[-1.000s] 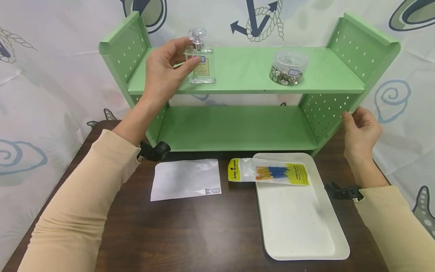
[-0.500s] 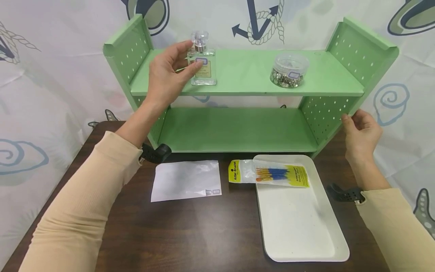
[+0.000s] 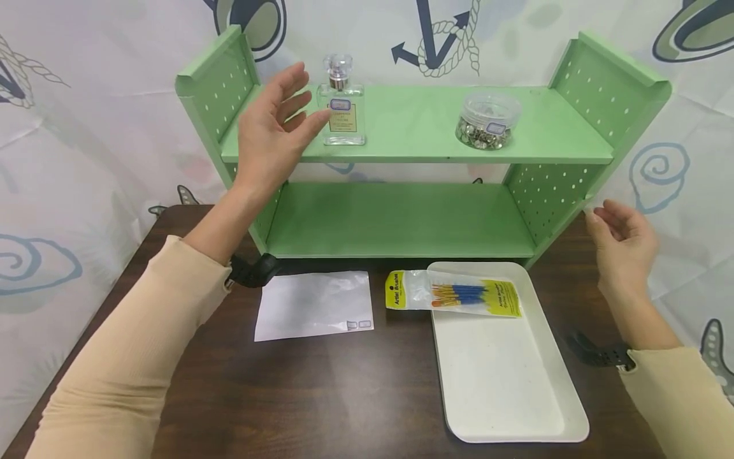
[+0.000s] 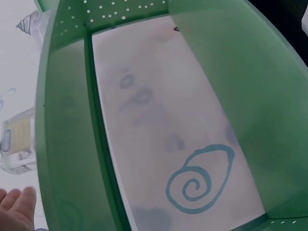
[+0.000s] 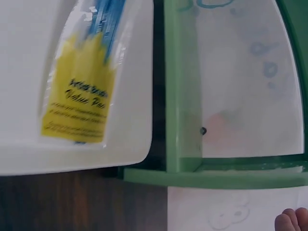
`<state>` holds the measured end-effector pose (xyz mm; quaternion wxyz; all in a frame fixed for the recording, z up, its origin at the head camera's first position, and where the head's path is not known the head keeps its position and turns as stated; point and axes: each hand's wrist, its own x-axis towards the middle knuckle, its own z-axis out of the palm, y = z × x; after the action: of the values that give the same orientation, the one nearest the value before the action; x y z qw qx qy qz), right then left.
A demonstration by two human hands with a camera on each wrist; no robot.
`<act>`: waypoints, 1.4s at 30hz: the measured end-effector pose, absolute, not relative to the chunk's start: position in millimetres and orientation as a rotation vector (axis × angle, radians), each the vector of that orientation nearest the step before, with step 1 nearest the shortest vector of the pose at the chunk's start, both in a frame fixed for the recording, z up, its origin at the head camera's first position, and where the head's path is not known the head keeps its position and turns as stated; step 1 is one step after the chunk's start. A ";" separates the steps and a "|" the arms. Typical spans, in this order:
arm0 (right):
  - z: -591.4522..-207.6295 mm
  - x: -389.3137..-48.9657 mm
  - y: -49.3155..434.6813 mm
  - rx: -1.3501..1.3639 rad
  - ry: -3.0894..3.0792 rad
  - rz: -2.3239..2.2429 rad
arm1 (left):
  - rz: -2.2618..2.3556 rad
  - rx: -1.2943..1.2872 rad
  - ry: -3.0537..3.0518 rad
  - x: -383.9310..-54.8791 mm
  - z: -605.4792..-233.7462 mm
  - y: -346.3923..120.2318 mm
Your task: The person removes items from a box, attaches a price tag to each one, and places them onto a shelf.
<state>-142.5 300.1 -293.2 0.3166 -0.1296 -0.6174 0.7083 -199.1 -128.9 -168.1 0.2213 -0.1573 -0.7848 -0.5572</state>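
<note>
Perfume bottle stands upright, cap up, long axis vertical, beside the spread left hand, right hand loosely curled.

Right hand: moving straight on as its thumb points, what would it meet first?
Likely the green rack's side panel, just ahead of the right hand; depth between them is unclear.

Indoor tabletop setting, home or studio unclear, nautical-print cloth behind, dark wood-look table, green two-tier shelf
</note>
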 end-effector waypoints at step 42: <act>-364.5 -94.5 304.2 -0.098 -2.914 1.418 | -1.706 -0.773 -2.527 -109.7 -366.8 -79.2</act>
<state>-94.5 304.2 -364.5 -0.0505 -0.0303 -0.8977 0.4367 -109.7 -79.2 -366.8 -0.0018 -0.2458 -0.8034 -0.5423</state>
